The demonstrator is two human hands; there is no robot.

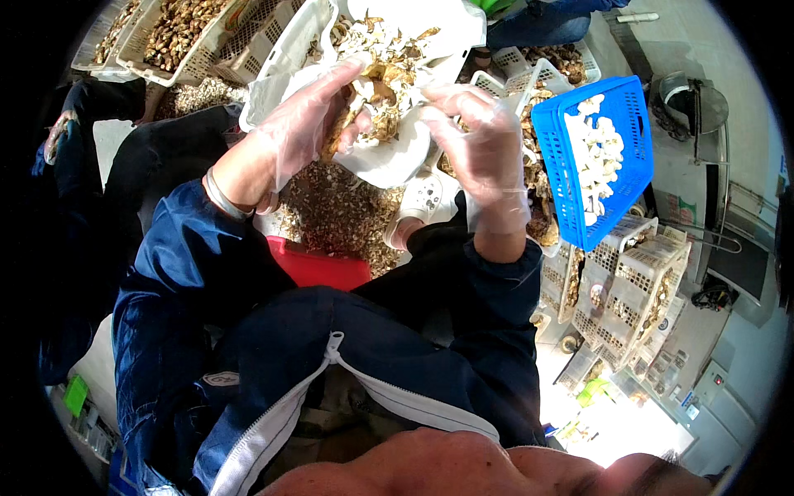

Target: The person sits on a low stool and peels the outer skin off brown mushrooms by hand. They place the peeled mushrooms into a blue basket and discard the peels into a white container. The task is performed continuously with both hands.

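My left hand (301,127), in a clear plastic glove, curls around a brown piece (337,133) that looks like a mushroom, partly hidden by the fingers. To its right is my right hand (481,139), gloved the same way and blurred. Its fingers are bent towards the left hand, and I cannot tell whether anything is between them. Below and beyond both hands sits a white plastic tub (388,164) with pale and brown trimmings (391,74) in it. A blue plastic basket (549,149), right of my right hand, holds many white trimmed pieces (595,155).
Brown scraps (335,204) cover the floor near a red plastic object (319,266) and a white clog (428,195). White crates (164,74) of brown mushrooms stand far left. More crates (636,273) are stacked at right. Other people's legs (167,146) are close by on the left.
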